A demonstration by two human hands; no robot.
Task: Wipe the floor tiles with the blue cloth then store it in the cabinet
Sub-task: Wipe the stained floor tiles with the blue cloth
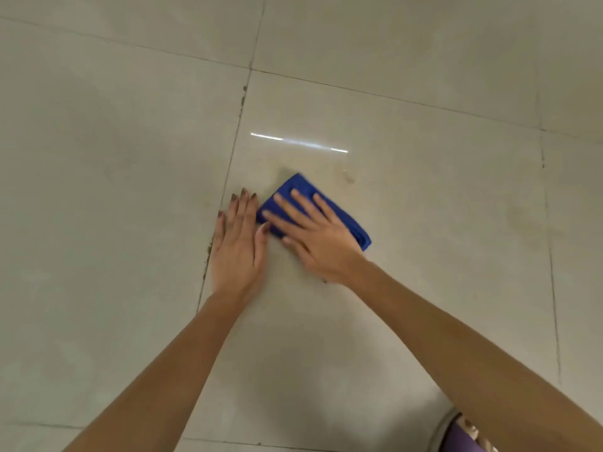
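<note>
Right hand (313, 236) lies spread flat on the folded blue cloth (346, 220), likely soft and light, easily pinched at an edge; left hand (236, 246) lies flat on the floor tiles (424, 190), holding nothing.

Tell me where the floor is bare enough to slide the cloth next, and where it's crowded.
Bare tile lies beyond the blue cloth toward the light streak, and right of it toward the far grout line. Left of the near grout line, the tile is also open. It is crowded only by that line, where the left hand lies flat beside the right hand pressing the cloth.
</note>
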